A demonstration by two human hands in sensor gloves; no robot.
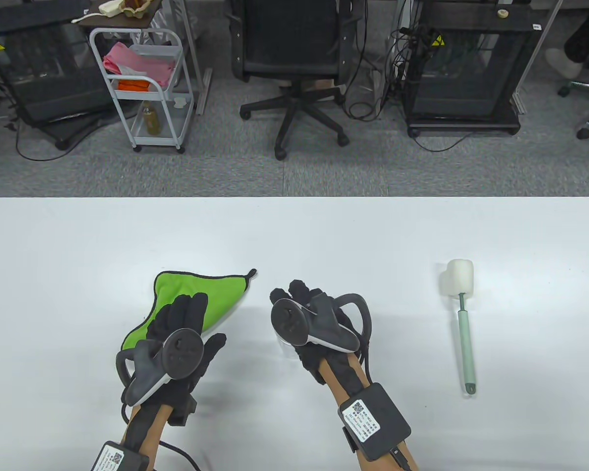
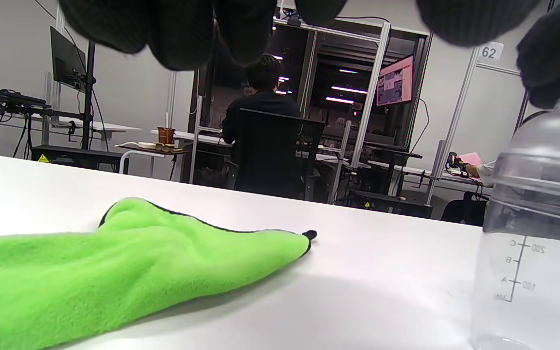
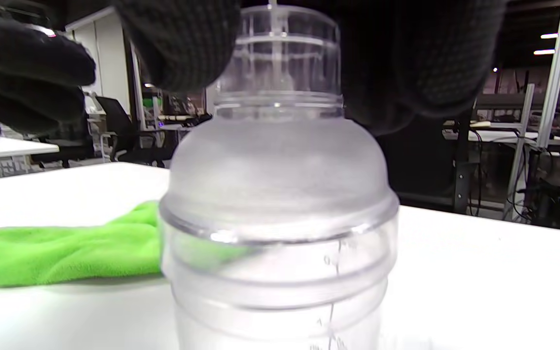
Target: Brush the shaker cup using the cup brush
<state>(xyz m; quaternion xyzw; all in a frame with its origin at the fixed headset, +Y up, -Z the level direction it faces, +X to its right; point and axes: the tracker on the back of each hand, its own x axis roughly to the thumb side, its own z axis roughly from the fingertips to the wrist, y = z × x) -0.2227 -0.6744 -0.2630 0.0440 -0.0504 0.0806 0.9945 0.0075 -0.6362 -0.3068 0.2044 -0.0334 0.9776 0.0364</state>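
The clear plastic shaker cup stands upright on the white table with its domed lid on. My right hand is over it and hides it in the table view; its fingers grip the small cap at the top. The cup also shows at the right edge of the left wrist view. The cup brush, with a white sponge head and pale green handle, lies on the table to the right, apart from both hands. My left hand hovers open over a green cloth, its fingers above it.
The green cloth lies flat just left of the cup. Beyond the table's far edge are an office chair, a white trolley and black equipment racks.
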